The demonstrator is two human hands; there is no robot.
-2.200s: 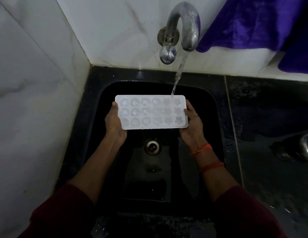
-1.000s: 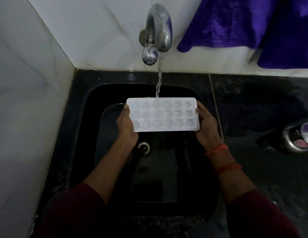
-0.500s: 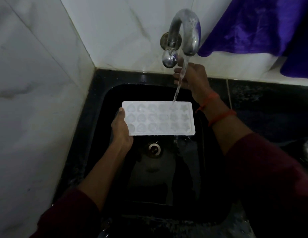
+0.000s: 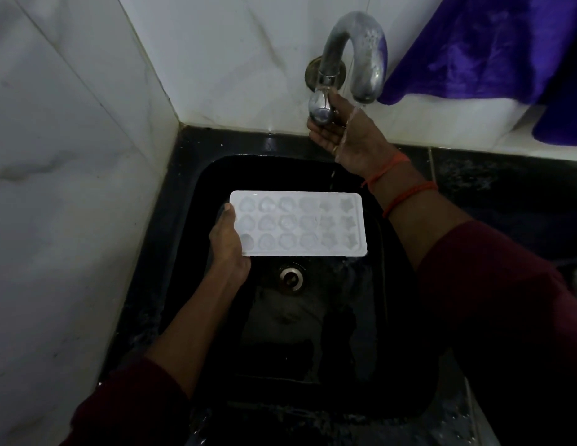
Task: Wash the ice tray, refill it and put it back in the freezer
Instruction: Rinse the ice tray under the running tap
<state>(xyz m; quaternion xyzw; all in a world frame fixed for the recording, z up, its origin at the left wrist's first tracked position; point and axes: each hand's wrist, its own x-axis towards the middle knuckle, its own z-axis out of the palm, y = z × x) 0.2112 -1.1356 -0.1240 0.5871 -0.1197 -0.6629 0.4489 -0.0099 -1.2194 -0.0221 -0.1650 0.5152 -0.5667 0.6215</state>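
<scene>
Risk: the ice tray (image 4: 298, 224), level above the sink (image 4: 197, 284) and carried by its left end alone, may tip and spill. Left hand (image 4: 227, 243) clamps that end, thumb on the rim. Right hand (image 4: 348, 133) is closed round the tap knob (image 4: 320, 107), clear of the tray.

I can read no text, label, brand or number anywhere in my view. The ice tray (image 4: 298, 223) carries only moulded heart and star shapes, no writing.
</scene>
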